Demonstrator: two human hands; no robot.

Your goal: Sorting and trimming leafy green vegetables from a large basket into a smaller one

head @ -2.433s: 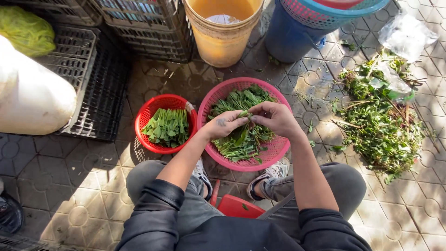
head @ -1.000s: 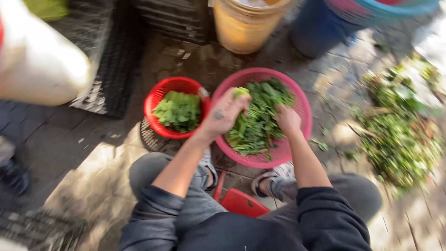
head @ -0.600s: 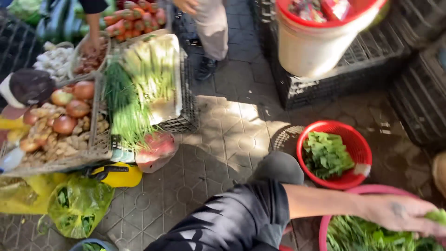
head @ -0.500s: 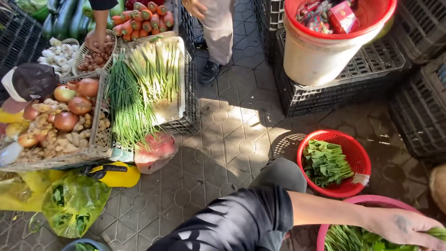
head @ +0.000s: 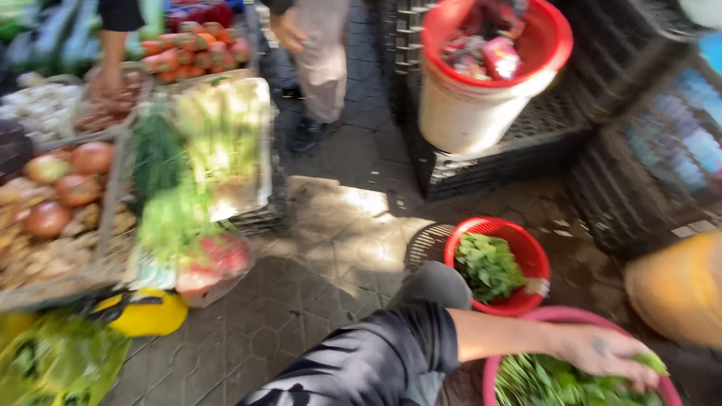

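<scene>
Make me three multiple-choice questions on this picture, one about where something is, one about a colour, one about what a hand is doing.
1. Where is the small red basket?
A. On the ground beside the pink basket
B. On top of the black crate
C. Inside the white bucket

2. What colour is the white bucket's rim?
A. Blue
B. Red
C. Green

3. What is the left hand doing?
A. Holding a knife
B. Hanging free in the air
C. Resting on the greens in the pink basket

Answers:
1 A: it stands on the paving, next to the pink basket.
2 B: a red band rings the bucket's top.
3 C: the palm lies on the leaves; the right hand is out of view.
</scene>
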